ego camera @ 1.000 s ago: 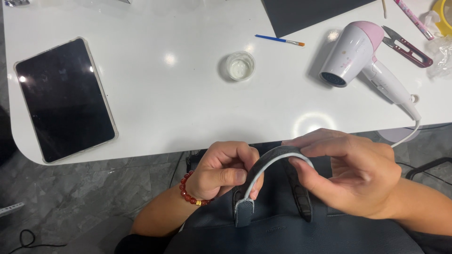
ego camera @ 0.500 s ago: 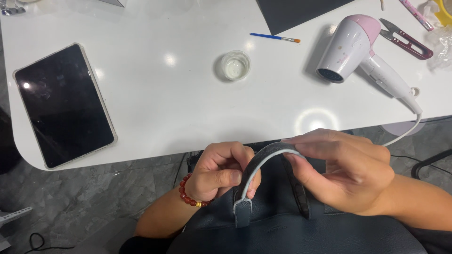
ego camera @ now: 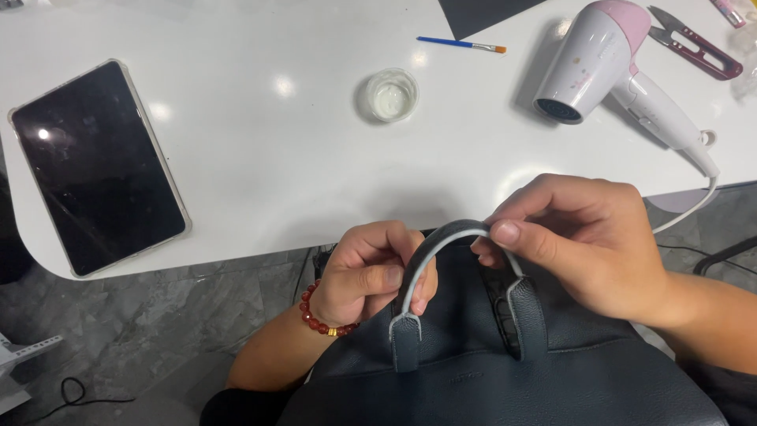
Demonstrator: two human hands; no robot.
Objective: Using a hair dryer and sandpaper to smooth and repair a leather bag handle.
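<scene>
Both hands [ego camera: 371, 272] [ego camera: 587, 241] pinch arched, grained-leather handle [ego camera: 441, 237]; pale edge.

dark navy leather bag [ego camera: 505, 379] with pale-edged handle [ego camera: 441, 241], red bead bracelet [ego camera: 319, 319], pink-and-white hair dryer [ego camera: 603, 59], blue paintbrush [ego camera: 461, 44], black tablet [ego camera: 95, 166], white table [ego camera: 276, 142].

One screen is seen: a tablet [ego camera: 98, 166] laid flat on the white table [ego camera: 276, 158], at its left end, close to the rounded near corner. It is rectangular with rounded corners, turned at a slight angle to the table edge. The glass is black and unlit; only small ceiling-light reflections are shown on it. A pale, clear-looking case rim is seen around the black face. No packages, labels or signs are made out anywhere on the table or below it.
</scene>
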